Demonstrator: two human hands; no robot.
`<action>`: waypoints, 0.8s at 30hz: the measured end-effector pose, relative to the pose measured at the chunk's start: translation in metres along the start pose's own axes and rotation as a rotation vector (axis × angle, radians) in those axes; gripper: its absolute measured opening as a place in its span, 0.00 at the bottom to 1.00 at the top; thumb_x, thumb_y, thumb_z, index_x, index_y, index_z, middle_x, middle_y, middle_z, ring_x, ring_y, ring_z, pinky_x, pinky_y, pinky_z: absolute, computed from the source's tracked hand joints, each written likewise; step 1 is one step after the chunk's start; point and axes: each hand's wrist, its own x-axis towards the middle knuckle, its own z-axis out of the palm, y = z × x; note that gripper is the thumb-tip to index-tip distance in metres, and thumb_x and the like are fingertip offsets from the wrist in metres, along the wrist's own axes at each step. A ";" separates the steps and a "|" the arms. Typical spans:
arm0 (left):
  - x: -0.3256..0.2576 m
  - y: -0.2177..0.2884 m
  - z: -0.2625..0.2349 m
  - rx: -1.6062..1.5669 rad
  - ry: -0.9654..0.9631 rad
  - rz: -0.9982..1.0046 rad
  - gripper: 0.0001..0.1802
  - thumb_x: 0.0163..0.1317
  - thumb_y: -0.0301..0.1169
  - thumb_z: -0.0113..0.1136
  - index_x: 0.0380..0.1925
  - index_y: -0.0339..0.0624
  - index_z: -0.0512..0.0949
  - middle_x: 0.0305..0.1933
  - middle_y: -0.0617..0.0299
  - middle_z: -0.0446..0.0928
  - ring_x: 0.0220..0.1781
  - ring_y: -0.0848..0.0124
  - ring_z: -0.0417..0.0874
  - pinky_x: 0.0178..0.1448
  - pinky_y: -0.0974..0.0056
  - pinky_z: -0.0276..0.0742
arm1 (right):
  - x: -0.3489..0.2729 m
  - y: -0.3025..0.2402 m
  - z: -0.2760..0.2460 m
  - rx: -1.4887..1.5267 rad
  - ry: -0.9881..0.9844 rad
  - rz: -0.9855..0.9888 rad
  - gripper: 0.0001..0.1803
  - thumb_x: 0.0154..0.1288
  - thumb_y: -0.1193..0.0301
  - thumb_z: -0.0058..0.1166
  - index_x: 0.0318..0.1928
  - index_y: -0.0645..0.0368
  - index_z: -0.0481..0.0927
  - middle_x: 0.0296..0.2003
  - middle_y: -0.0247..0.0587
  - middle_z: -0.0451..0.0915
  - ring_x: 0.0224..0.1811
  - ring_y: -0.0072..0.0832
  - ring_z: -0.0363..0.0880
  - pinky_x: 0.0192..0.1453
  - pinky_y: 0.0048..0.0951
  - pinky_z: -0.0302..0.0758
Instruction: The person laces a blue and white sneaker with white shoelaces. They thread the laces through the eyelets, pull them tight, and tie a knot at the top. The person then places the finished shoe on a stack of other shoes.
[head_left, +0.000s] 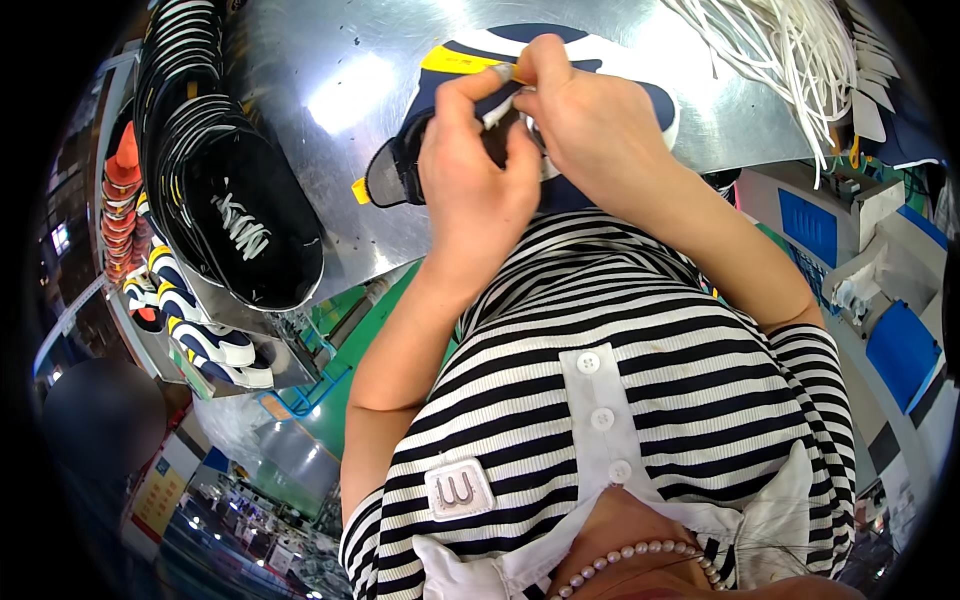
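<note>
A navy, white and yellow shoe upper [640, 100] lies on the metal table in front of me, its dark mesh heel end [387, 175] with a yellow tab pointing left. My left hand [470, 185] is closed around the near side of its opening, index finger and thumb curled over the edge. Pressed close against it, my right hand [595, 120] pinches with thumb and forefinger over the middle of the upper; what sits in the pinch is hidden. A short white lace-like strip [498, 113] shows between the two hands.
A long nested stack of black-lined shoe uppers [250, 225] stands at the left table edge. White laces [770, 60] hang in a bundle at the far right. More uppers [205, 340] lie on a lower shelf at left. Grey machine parts with blue panels [808, 225] stand at right.
</note>
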 end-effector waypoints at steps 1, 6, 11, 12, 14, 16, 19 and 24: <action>0.002 -0.002 -0.001 -0.122 -0.008 -0.100 0.21 0.61 0.17 0.59 0.53 0.33 0.68 0.39 0.55 0.83 0.40 0.75 0.83 0.46 0.71 0.78 | 0.001 0.001 0.000 0.016 -0.018 0.016 0.14 0.60 0.71 0.58 0.40 0.65 0.67 0.20 0.43 0.79 0.24 0.39 0.82 0.24 0.35 0.75; 0.011 0.001 -0.009 -0.499 0.017 -0.331 0.21 0.60 0.18 0.60 0.54 0.32 0.68 0.41 0.53 0.82 0.41 0.74 0.83 0.45 0.71 0.78 | -0.014 0.008 -0.057 0.103 -0.111 0.184 0.11 0.63 0.67 0.60 0.41 0.57 0.74 0.20 0.37 0.78 0.21 0.34 0.79 0.25 0.32 0.72; 0.023 0.004 -0.003 -0.607 0.081 -0.303 0.22 0.58 0.18 0.59 0.52 0.33 0.67 0.40 0.53 0.80 0.38 0.74 0.81 0.41 0.71 0.77 | -0.036 0.016 -0.069 0.173 -0.201 0.475 0.17 0.58 0.59 0.67 0.39 0.55 0.79 0.20 0.35 0.76 0.23 0.31 0.78 0.28 0.30 0.71; 0.025 0.004 -0.004 -0.689 0.111 -0.307 0.22 0.58 0.18 0.58 0.52 0.34 0.66 0.41 0.53 0.80 0.38 0.74 0.81 0.42 0.70 0.78 | -0.041 0.019 -0.064 0.122 -0.213 0.442 0.18 0.57 0.58 0.68 0.39 0.56 0.79 0.21 0.35 0.76 0.24 0.30 0.79 0.28 0.30 0.71; 0.033 0.008 -0.018 -0.727 0.052 -0.379 0.21 0.62 0.19 0.53 0.56 0.35 0.65 0.46 0.52 0.79 0.45 0.71 0.81 0.51 0.67 0.77 | -0.054 0.032 -0.044 0.124 -0.114 0.391 0.19 0.54 0.57 0.70 0.37 0.57 0.80 0.26 0.33 0.78 0.24 0.30 0.79 0.29 0.29 0.73; 0.035 0.018 -0.030 -0.525 -0.110 -0.432 0.24 0.66 0.24 0.55 0.60 0.32 0.63 0.49 0.50 0.79 0.47 0.70 0.80 0.53 0.68 0.76 | -0.061 0.042 -0.029 0.196 -0.038 0.346 0.19 0.53 0.58 0.70 0.37 0.57 0.80 0.29 0.33 0.79 0.25 0.30 0.79 0.29 0.29 0.74; 0.012 0.015 -0.038 0.062 -0.184 -0.056 0.35 0.66 0.35 0.62 0.66 0.28 0.58 0.55 0.39 0.77 0.54 0.55 0.80 0.57 0.59 0.75 | -0.054 0.029 -0.027 0.303 -0.041 0.385 0.16 0.53 0.61 0.70 0.37 0.56 0.82 0.31 0.32 0.80 0.26 0.28 0.80 0.30 0.28 0.75; 0.011 0.032 -0.028 0.577 -0.072 0.308 0.27 0.53 0.35 0.72 0.52 0.37 0.76 0.46 0.50 0.78 0.48 0.54 0.80 0.48 0.57 0.72 | -0.046 0.025 -0.018 0.433 0.010 0.433 0.12 0.59 0.64 0.66 0.38 0.57 0.82 0.31 0.33 0.80 0.27 0.29 0.81 0.29 0.27 0.74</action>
